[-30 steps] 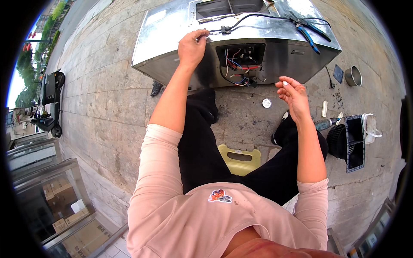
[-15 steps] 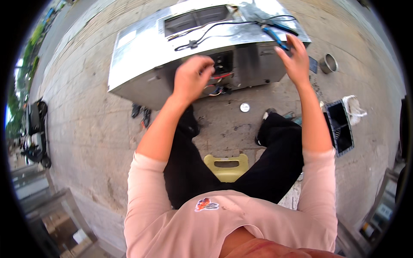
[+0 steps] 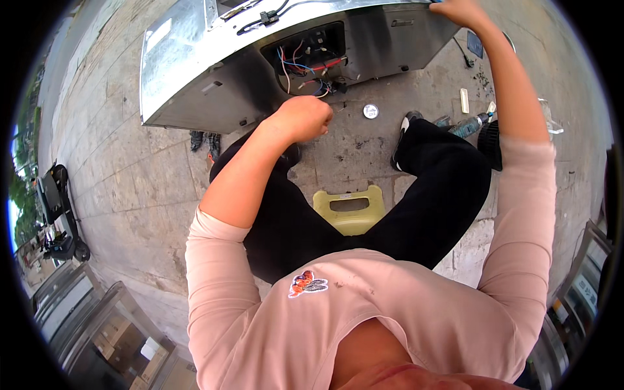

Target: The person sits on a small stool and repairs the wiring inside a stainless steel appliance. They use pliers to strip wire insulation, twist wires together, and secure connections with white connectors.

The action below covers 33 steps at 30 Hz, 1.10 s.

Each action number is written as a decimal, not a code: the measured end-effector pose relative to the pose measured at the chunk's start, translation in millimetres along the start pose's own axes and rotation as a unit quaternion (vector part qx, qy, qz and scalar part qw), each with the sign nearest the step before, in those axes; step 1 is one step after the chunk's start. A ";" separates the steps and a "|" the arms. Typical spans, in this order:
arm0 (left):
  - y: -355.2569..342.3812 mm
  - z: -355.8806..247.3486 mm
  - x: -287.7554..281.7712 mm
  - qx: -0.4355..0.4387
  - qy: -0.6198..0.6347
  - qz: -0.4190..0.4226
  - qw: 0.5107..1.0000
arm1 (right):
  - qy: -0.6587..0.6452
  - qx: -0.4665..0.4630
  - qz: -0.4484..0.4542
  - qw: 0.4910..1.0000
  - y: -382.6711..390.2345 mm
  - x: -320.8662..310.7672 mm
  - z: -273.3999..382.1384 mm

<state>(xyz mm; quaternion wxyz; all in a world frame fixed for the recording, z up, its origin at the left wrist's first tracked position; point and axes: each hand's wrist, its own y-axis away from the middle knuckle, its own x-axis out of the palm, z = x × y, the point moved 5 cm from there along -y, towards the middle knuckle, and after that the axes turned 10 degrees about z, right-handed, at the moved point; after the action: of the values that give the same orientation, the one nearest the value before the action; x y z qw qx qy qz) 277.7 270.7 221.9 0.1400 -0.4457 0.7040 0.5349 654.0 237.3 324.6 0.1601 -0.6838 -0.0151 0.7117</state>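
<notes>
My left hand is curled closed just below the wiring opening of the steel appliance; whatever it may hold is hidden. Colored wires hang in and out of that opening. My right hand reaches the appliance's top right corner, fingers bent round a blue handle of the pliers, mostly hidden at the picture's edge. A black cable with a connector lies along the top face.
Below lie a round lid, cream strip, drill, black ribbed part and dark objects. A yellow stool is between my legs. A scooter stands left; glass-fronted cabinets sit lower left.
My left hand has come down from the top cable to below the opening. My right hand has risen to the pliers at the corner. The view has shifted, putting the appliance higher in the picture.
</notes>
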 end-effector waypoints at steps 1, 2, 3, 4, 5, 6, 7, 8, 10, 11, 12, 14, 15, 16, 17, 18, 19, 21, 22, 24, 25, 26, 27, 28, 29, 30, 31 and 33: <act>0.1 3.7 6.5 -0.012 -0.001 0.006 1.000 | -0.160 0.144 0.075 0.974 18.3 -24.2 28.0; -6.1 4.6 18.5 -0.022 -0.015 0.042 0.999 | -0.306 0.288 0.144 0.896 46.5 -45.7 54.8; -20.6 -2.2 25.0 -0.003 -0.039 0.049 0.998 | -0.476 0.233 0.103 0.842 77.5 -22.5 28.4; -19.5 3.0 44.7 -0.020 -0.050 0.062 0.997 | -0.579 0.187 0.071 0.791 93.6 -7.5 51.2; -24.9 2.7 59.3 -0.021 -0.064 0.071 0.995 | -0.663 0.147 0.040 0.733 114.3 -3.8 70.0; -35.2 0.9 73.0 -0.034 -0.062 0.116 0.991 | -0.728 0.160 0.034 0.666 135.9 -1.0 96.7; -49.2 -3.5 78.9 -0.034 -0.049 0.082 0.995 | -0.764 0.174 -0.011 0.621 154.7 -3.6 119.0; -63.6 -6.1 83.3 -0.037 -0.038 0.046 0.998 | -0.775 0.183 0.005 0.605 173.1 3.8 130.2; -93.3 -5.9 84.4 -0.047 -0.028 -0.060 0.997 | -0.787 0.245 0.014 0.567 198.9 24.6 145.1; -108.6 -0.9 80.7 -0.056 -0.028 -0.131 0.989 | -0.792 0.266 0.037 0.549 205.8 31.5 148.3; -121.8 2.6 77.6 -0.062 -0.026 -0.200 0.978 | -0.791 0.258 0.054 0.552 208.9 34.6 147.6; -145.8 15.2 72.3 -0.121 0.014 -0.240 0.963 | -0.787 0.237 0.087 0.563 209.3 38.2 141.4; -154.5 21.9 69.5 -0.152 0.035 -0.262 0.952 | -0.785 0.248 0.096 0.560 209.5 37.6 140.0; -161.8 34.0 74.9 -0.187 0.058 -0.295 0.935 | -0.784 0.256 0.109 0.555 206.5 37.6 140.5; -167.8 36.7 79.5 -0.197 0.058 -0.272 0.940 | -0.782 0.265 0.120 0.552 206.3 37.3 139.7; -171.2 41.1 84.4 -0.208 0.058 -0.249 0.944 | -0.784 0.272 0.118 0.545 208.1 38.5 140.2; -175.2 46.0 84.5 -0.219 0.057 -0.228 0.947 | -0.783 0.271 0.120 0.546 207.6 40.9 138.0; -162.9 43.6 90.4 -0.141 0.005 -0.259 0.956 | -0.782 0.264 0.128 0.549 206.2 42.1 139.3; -158.4 34.6 88.6 -0.121 0.001 -0.238 0.964 | -0.781 0.266 0.127 0.550 209.1 46.4 137.0; -135.3 8.3 71.8 -0.063 0.019 -0.215 0.974 | -0.769 0.286 0.133 0.557 214.4 46.1 136.1; -116.8 -5.9 61.1 -0.026 0.045 -0.208 0.977 | -0.762 0.297 0.139 0.559 217.7 46.6 137.2; -96.9 -19.1 50.2 0.008 0.071 -0.201 0.977 | -0.765 0.294 0.150 0.553 220.9 49.4 138.9; -77.5 -30.2 41.0 0.019 0.070 -0.195 0.978 | -0.764 0.296 0.160 0.551 223.0 48.5 144.4; -59.7 -40.8 31.0 0.032 0.071 -0.188 0.979 | -0.762 0.298 0.170 0.548 226.4 46.2 150.4; -45.3 -49.0 20.9 0.047 0.071 -0.180 0.980 | -0.760 0.304 0.178 0.546 229.8 43.8 155.4; -32.2 -51.8 12.8 0.063 0.084 -0.209 0.972 | -0.765 0.295 0.191 0.539 232.4 42.2 162.4; -19.3 -56.1 6.4 0.079 0.096 -0.235 0.964 | -0.771 0.291 0.199 0.531 238.6 41.2 170.6; -2.9 -59.4 -0.4 0.047 0.328 -0.265 0.905 | -0.780 0.288 0.206 0.515 252.1 44.3 184.0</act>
<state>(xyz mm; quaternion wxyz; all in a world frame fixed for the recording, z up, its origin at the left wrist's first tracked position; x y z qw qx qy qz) 296.8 218.7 243.5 0.0584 -0.7590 0.5905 0.2679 421.2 45.6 232.9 0.1209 0.2459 0.2131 0.9378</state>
